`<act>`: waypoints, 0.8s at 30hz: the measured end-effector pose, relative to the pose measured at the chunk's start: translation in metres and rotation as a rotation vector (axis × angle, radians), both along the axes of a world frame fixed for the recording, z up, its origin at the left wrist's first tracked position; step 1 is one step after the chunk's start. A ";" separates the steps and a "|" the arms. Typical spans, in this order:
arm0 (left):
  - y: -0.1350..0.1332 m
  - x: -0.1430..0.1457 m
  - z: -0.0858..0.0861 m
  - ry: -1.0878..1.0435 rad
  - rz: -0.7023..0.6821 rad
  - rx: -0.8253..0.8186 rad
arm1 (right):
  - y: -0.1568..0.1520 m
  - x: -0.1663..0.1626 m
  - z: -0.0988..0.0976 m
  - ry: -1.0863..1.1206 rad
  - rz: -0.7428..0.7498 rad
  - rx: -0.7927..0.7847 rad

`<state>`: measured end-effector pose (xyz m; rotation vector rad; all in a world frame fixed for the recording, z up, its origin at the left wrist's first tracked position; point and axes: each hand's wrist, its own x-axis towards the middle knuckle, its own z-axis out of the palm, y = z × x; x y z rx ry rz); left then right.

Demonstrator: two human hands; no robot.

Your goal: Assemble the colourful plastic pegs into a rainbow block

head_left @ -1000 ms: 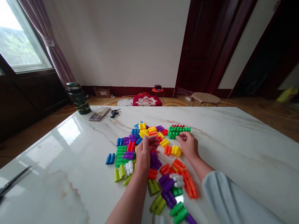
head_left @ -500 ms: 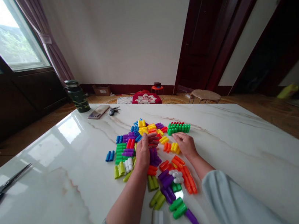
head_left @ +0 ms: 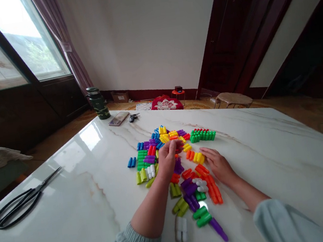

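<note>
A pile of coloured plastic peg blocks (head_left: pixel 154 154) lies spread over the middle of the white marble table (head_left: pixel 275 161). My left hand (head_left: pixel 168 160) is raised slightly above the pile, fingers curled around a small red block. My right hand (head_left: pixel 219 165) rests on the table beside orange blocks (head_left: pixel 213 188), fingers stretched out and holding nothing. A joined row of green blocks with red tips (head_left: pixel 202 135) sits at the far edge of the pile. Purple, white and green blocks (head_left: pixel 200 217) lie between my forearms.
Black scissors (head_left: pixel 22 200) lie at the table's left edge. A camouflage flask (head_left: pixel 98 102), a phone (head_left: pixel 118 119) and keys (head_left: pixel 133 117) sit at the far corner. Beyond the table are a red cushion (head_left: pixel 166 103) and a low stool (head_left: pixel 232 98) on the floor.
The view has swung left. My right hand has drawn back from the green row and now lies flat near the orange blocks. My left hand stays closed over the pile.
</note>
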<state>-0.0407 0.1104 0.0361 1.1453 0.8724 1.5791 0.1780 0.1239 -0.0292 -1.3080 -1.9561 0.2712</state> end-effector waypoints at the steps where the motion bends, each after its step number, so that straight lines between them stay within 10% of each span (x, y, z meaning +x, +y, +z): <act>1: -0.003 -0.004 0.006 0.031 0.029 0.033 | -0.002 0.000 -0.002 -0.021 0.004 0.016; 7: -0.019 -0.074 0.018 0.731 0.437 0.085 | 0.001 -0.007 -0.003 -0.122 -0.003 0.085; 13: -0.010 -0.138 -0.001 1.317 0.123 0.029 | 0.002 -0.006 -0.004 -0.186 -0.016 0.088; 18: 0.008 -0.145 0.009 1.459 -0.153 0.066 | 0.001 -0.008 -0.002 -0.192 -0.028 0.082; 24: 0.018 -0.143 0.018 1.501 -0.178 0.067 | -0.001 -0.010 0.001 -0.189 -0.033 0.090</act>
